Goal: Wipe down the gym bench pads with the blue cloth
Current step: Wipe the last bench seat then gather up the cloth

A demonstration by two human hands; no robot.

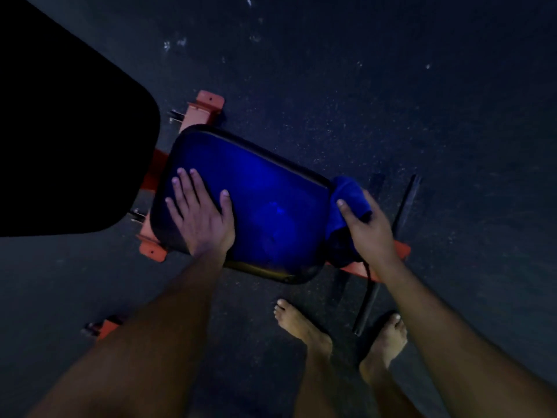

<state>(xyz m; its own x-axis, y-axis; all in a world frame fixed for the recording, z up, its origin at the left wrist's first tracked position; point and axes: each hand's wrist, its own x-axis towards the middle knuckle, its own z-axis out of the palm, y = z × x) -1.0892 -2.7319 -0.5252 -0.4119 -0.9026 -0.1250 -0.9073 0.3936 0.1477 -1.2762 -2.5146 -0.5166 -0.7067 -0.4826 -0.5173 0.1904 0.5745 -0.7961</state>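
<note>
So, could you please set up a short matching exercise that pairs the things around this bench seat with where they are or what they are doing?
Things:
1. left hand
2. right hand
3. bunched blue cloth
4. orange metal bench frame

States:
A. draped over the seat pad's right end
B. pressed flat on the glossy blue seat pad
C. showing beneath the pad
D. gripping the cloth

Pairs: 1-B, 2-D, 3-A, 4-C

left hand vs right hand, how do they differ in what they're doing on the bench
The left hand lies flat with fingers spread on top of the seat pad, holding nothing; the right hand grips the bunched blue cloth. The left hand sits near the pad's end closest to the large black back pad; the right hand is at the opposite end, at the pad's edge. Both are bare and in contact with the bench.
</note>
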